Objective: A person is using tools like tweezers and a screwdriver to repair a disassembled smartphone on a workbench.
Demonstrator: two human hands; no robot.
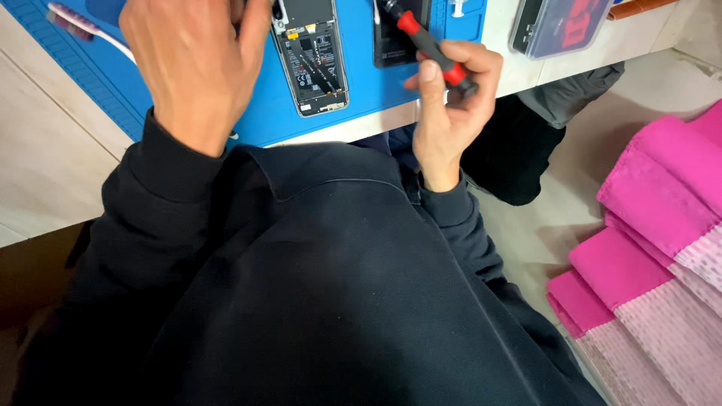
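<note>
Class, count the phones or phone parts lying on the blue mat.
2. An opened phone lies mid-mat beside the left hand; a dark part lies beyond the right hand, partly hidden by the screwdriver. More may be out of view.

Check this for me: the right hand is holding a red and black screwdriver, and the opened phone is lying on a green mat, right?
Not quite. The head view shows the mat is blue, not green. The rest holds: the right hand grips the red and black screwdriver, and the opened phone lies on that mat.

Opened phone [312, 60] lies on the mat [361, 86] at top centre, mat on the counter [45, 165]. Screwdriver [429, 45] sits just right of it, plastic case [560, 22] upper right, folded cloths [647, 248] on the floor, lower right.
</note>
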